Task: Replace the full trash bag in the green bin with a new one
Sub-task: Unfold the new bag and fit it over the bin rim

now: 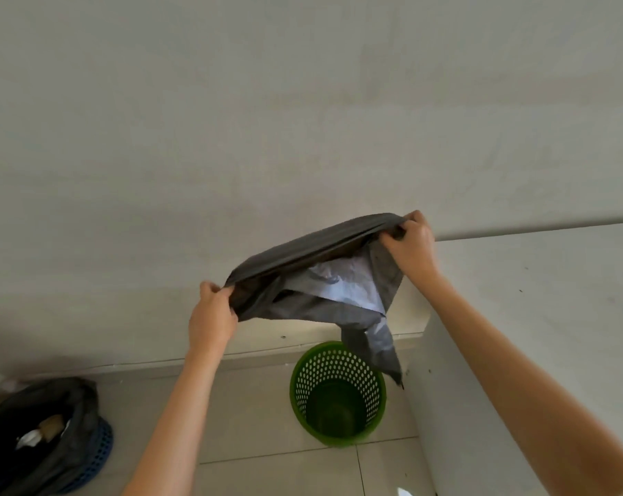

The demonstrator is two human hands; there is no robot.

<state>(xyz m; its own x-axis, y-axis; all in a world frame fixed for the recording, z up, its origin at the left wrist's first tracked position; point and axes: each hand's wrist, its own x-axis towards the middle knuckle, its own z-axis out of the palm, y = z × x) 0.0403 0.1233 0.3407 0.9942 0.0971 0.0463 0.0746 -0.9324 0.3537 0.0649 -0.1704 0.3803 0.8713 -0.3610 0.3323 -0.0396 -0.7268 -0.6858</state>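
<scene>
both hands, the left hand (212, 316) and right hand (408, 245), grip the new bag (302, 281) with curled fingers, holding it stretched open above the green bin (338, 392) on the floor.

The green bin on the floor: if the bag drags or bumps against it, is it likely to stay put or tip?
The green bin looks empty and its walls are perforated, so it is probably light and may slide or tip if nudged. It also looks narrower at the bottom than at the rim, which would make it less steady. The grey bag, hanging limp from both hands, should push on it only weakly.
</scene>
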